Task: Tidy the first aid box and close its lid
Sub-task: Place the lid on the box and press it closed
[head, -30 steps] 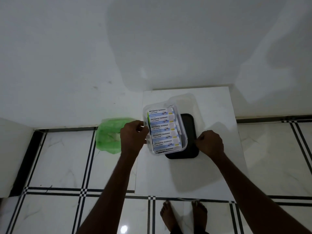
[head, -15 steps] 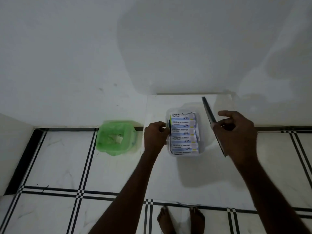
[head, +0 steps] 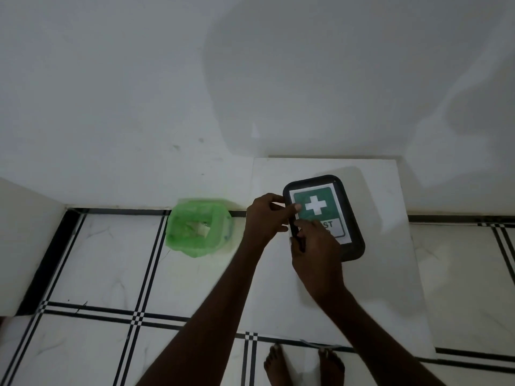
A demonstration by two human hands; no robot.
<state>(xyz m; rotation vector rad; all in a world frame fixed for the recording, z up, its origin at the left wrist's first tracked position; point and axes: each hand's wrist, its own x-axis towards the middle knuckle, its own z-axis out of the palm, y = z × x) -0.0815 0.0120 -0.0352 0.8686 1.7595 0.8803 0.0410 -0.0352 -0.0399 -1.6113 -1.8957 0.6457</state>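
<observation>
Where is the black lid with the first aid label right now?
In the head view, right of centre, the lid lies flat on the box atop the white table, both hands at its left edge; the green-lined bin is further left.

Both hands' fingers press lid down.

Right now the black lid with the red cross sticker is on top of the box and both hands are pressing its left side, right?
Almost. The head view shows the sticker on the black lid is green with a white cross, not red. The rest holds: the lid sits over the box, and the left hand and right hand are both at its left side.
</observation>
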